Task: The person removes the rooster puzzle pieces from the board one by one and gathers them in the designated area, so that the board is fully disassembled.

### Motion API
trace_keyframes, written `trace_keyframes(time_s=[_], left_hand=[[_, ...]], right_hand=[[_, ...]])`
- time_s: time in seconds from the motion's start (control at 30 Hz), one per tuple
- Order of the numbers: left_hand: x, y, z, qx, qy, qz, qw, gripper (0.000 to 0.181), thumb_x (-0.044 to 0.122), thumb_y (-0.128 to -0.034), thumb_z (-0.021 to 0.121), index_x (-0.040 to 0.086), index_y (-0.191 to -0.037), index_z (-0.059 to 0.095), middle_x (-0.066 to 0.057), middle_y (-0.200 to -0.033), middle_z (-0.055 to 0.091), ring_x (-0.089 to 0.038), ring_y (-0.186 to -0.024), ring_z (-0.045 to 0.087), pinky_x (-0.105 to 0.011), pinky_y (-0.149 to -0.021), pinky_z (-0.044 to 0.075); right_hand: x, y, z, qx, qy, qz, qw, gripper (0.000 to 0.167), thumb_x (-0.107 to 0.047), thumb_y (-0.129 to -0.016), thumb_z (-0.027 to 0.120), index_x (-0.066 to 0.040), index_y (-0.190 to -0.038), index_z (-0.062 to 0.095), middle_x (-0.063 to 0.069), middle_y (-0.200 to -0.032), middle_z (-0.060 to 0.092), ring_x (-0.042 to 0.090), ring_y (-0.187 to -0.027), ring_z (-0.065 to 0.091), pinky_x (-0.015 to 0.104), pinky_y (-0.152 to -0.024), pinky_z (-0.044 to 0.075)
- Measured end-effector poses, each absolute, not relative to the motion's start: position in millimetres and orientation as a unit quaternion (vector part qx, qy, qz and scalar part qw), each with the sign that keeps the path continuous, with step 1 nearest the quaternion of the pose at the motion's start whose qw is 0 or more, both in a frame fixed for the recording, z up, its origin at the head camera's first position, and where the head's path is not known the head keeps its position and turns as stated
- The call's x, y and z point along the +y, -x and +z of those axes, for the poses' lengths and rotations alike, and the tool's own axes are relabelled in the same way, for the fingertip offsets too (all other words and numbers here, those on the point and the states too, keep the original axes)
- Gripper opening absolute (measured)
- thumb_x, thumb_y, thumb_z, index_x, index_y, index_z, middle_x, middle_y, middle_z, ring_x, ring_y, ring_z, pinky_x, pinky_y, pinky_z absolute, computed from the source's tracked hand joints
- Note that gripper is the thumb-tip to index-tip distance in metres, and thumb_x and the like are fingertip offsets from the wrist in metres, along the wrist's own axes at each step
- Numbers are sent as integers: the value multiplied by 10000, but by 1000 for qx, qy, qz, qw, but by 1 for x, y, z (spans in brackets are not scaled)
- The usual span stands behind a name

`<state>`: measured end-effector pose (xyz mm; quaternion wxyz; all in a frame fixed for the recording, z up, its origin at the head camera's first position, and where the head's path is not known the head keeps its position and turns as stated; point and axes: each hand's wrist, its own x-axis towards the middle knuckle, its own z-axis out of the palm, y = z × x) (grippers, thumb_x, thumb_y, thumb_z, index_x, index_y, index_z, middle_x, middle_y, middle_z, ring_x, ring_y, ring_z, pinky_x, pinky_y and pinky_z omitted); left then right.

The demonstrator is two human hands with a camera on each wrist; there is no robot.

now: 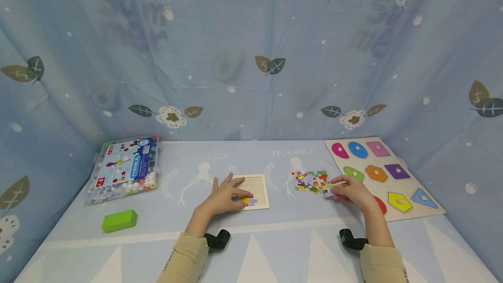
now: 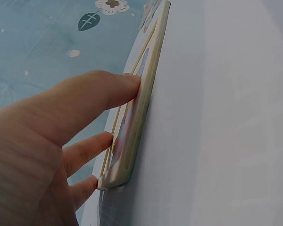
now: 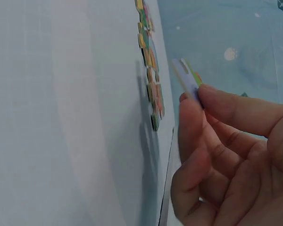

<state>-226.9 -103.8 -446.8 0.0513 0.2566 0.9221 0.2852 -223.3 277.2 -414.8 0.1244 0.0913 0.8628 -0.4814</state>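
Note:
My left hand (image 1: 225, 195) rests on a shallow wooden puzzle tray (image 1: 260, 187) at the middle of the table. Its fingers spread over the left part, and the thumb (image 2: 125, 87) touches the near side in the left wrist view. Joined purple and yellow puzzle pieces (image 1: 251, 201) lie in the tray's near part, partly covered by this hand. To the right, my right hand (image 1: 353, 190) pinches a light purple puzzle piece (image 3: 186, 77) between thumb and fingers, raised off the table. Beside it is a cluster of colourful loose puzzle pieces (image 1: 310, 181).
A wooden shape board (image 1: 416, 187) with knobbed coloured shapes lies at the right, partly behind the right hand. At the left stand a clear plastic box (image 1: 125, 165) of beads and a green block (image 1: 119, 220). A patterned blue curtain (image 1: 251, 56) hangs behind the table.

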Motion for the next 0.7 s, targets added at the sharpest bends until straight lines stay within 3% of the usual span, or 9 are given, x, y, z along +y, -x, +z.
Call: trace_keyframes(time_s=[0.7], left_hand=[[-103,226,-444,920,-257,290,52,256,271,-802,692,269,-1057,717,-110,-1429,403,-426,-1379,119,-700,-986,-75]], right_hand=[[281,221,-420,886,-138,-425,127,224,-92,-831,666,43,-991,587,68,-739,586,161,-619,523,247,-572,457]])
